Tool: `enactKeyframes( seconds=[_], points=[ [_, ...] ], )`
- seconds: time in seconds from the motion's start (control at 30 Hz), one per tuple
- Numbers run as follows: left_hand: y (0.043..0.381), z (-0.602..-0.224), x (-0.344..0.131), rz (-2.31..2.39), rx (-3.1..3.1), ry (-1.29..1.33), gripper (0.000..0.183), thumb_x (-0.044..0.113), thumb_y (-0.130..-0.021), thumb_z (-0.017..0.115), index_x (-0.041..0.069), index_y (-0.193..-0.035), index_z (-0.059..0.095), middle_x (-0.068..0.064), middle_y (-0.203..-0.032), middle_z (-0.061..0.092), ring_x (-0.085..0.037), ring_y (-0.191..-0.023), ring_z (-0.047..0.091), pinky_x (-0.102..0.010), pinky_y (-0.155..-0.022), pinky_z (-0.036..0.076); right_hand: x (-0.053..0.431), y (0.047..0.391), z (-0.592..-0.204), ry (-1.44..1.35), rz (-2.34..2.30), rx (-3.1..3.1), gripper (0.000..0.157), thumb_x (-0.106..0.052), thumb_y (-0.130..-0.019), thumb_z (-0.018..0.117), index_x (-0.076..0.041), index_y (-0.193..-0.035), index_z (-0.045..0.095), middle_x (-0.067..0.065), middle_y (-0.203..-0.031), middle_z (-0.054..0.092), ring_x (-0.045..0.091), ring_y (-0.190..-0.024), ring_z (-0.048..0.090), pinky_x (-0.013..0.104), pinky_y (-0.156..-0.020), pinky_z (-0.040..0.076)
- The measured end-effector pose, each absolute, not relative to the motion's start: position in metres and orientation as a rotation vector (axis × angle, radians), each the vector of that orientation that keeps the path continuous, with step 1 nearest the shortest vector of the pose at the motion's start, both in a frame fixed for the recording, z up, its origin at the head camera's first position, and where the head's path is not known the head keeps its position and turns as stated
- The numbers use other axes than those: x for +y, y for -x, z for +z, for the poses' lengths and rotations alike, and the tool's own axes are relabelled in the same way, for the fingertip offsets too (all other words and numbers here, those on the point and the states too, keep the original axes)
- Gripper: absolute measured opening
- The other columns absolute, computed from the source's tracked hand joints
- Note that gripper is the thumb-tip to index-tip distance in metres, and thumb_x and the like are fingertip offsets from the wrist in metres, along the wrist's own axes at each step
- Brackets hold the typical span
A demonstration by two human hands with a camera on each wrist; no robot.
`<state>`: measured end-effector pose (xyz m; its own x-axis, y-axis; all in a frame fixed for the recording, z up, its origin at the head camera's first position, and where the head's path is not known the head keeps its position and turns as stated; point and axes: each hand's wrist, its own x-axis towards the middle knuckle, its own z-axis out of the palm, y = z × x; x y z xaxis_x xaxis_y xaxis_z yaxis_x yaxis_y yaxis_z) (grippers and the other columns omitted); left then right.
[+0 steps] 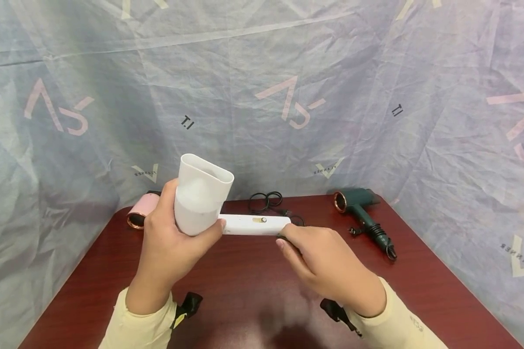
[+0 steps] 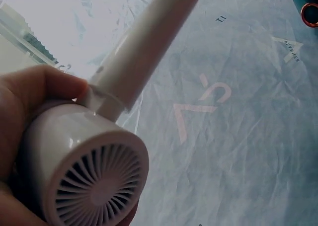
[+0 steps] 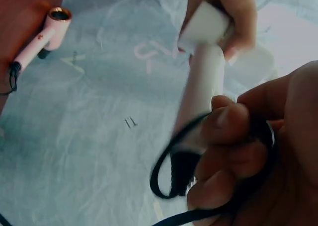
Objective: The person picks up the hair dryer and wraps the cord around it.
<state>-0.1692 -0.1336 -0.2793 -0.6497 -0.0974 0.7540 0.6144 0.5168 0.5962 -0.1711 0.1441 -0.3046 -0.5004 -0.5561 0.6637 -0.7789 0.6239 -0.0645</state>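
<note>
A white hair dryer is held up above the table, its handle pointing right. My left hand grips its barrel, thumb near the joint with the handle; the flat nozzle opening tilts upward. A slatted round grille faces the left wrist camera. On the handle sits a small switch. At the handle's far end, my right hand curls its fingers round the black power cord, which makes a loop beside the handle in the right wrist view. Part of the cord is hidden inside the fist.
On the dark red table, a pink hair dryer lies at the back left, partly behind my left hand. A dark green hair dryer with its cord wound up lies at the back right. Loose black cord lies along the back edge, before a grey printed curtain.
</note>
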Motion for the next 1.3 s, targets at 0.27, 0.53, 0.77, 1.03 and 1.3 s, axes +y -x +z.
enactKeyframes(
  seconds=[0.27, 0.53, 0.77, 1.03, 1.3],
  points=[
    [0.172, -0.28, -0.141, -1.241, -1.926, 0.648, 0.071, 0.001, -0.06, 0.091, 0.009, -0.125, 0.062, 0.002, -0.103, 0.068, -0.014, -0.088, 0.061, -0.025, -0.078, 0.049, 0.158, 0.174, -0.293, -1.218, 0.759, -2.134, 0.009, -0.018, -0.1, 0.068, -0.023, -0.099, 0.06, -0.017, -0.076, 0.05, -0.004, -0.063, 0.04, 0.01, -0.057, 0.034],
    [0.171, -0.277, -0.147, -1.416, -1.866, 0.864, 0.066, -0.011, -0.058, 0.087, 0.001, -0.117, 0.062, -0.004, -0.096, 0.066, -0.017, -0.083, 0.061, -0.028, -0.073, 0.051, 0.164, 0.176, -0.29, -1.45, 1.146, -2.085, 0.02, -0.007, -0.095, 0.072, -0.022, -0.1, 0.059, -0.013, -0.08, 0.055, -0.001, -0.066, 0.048, 0.014, -0.056, 0.042],
    [0.173, -0.278, -0.146, -1.491, -1.781, 1.011, 0.063, -0.011, -0.058, 0.086, -0.003, -0.116, 0.061, -0.005, -0.095, 0.069, -0.018, -0.082, 0.064, -0.028, -0.073, 0.052, 0.165, 0.179, -0.293, -1.62, 1.433, -2.062, 0.022, 0.005, -0.095, 0.064, -0.016, -0.096, 0.058, -0.005, -0.078, 0.054, 0.005, -0.063, 0.046, 0.019, -0.051, 0.042],
    [0.171, -0.277, -0.144, -1.532, -1.736, 1.045, 0.066, -0.013, -0.059, 0.085, -0.006, -0.119, 0.059, -0.007, -0.098, 0.069, -0.019, -0.085, 0.065, -0.028, -0.076, 0.053, 0.165, 0.183, -0.297, -1.657, 1.468, -2.061, 0.021, 0.006, -0.096, 0.06, -0.015, -0.099, 0.058, -0.004, -0.075, 0.055, 0.003, -0.06, 0.048, 0.019, -0.049, 0.043],
    [0.168, -0.273, -0.139, -1.687, -1.552, 1.199, 0.063, -0.023, -0.059, 0.077, -0.015, -0.116, 0.052, -0.016, -0.095, 0.068, -0.027, -0.079, 0.071, -0.035, -0.076, 0.06, 0.163, 0.186, -0.299, -1.596, 1.395, -2.069, 0.025, 0.006, -0.101, 0.05, -0.017, -0.096, 0.059, -0.004, -0.077, 0.053, 0.005, -0.066, 0.046, 0.023, -0.054, 0.043]
  ],
)
